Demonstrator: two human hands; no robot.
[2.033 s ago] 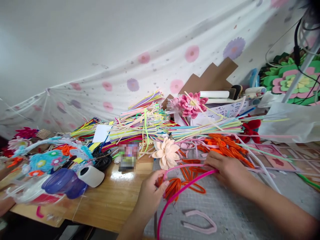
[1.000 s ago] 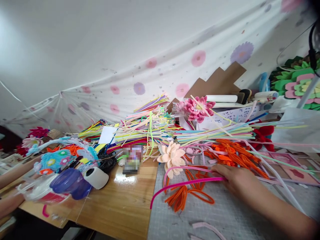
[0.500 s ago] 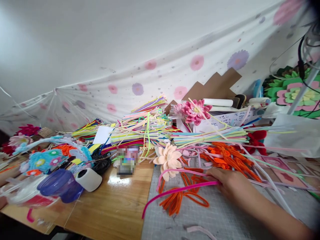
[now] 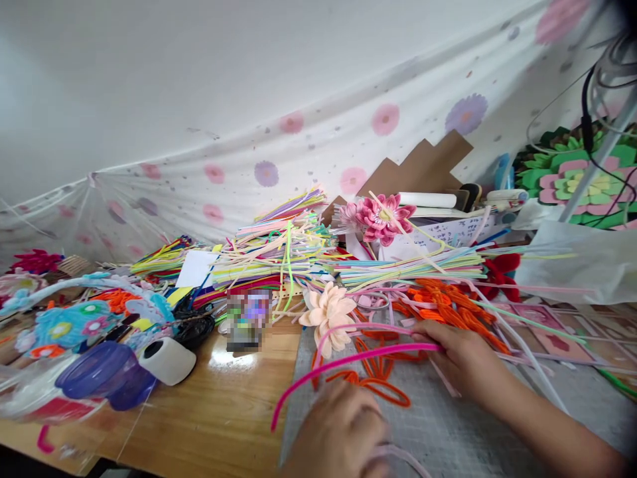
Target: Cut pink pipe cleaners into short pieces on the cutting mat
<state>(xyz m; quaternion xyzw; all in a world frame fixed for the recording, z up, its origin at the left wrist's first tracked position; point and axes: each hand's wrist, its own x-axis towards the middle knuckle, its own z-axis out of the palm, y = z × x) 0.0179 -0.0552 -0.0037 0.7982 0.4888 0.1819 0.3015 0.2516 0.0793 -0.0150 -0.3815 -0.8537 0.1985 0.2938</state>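
Observation:
My right hand (image 4: pixel 450 355) is closed on pipe cleaners above the grey cutting mat (image 4: pixel 423 425). A magenta pipe cleaner (image 4: pixel 348 358) and a light pink one (image 4: pixel 365 328) arch out from its fingertips to the left. My left hand (image 4: pixel 343 425), blurred, is low over the mat with curled fingers. Beside its fingers lies a pale pink strip (image 4: pixel 401 455); whether they grip it cannot be made out. Orange pipe-cleaner loops (image 4: pixel 385 392) lie behind the left hand. A cream flower (image 4: pixel 331 315) sits beyond the pink pipe cleaners.
Bundles of coloured pipe cleaners (image 4: pixel 279 259) line the back. An orange pile (image 4: pixel 448 309) sits behind my right hand. A white thread cone (image 4: pixel 168 360), a purple container (image 4: pixel 107 372) and a blue floral piece (image 4: pixel 70 325) stand left. A pink flower (image 4: pixel 383 218) rises behind.
My left hand has come into view from below, over the mat. The right hand keeps its pipe cleaners, and the whole view has shifted slightly.

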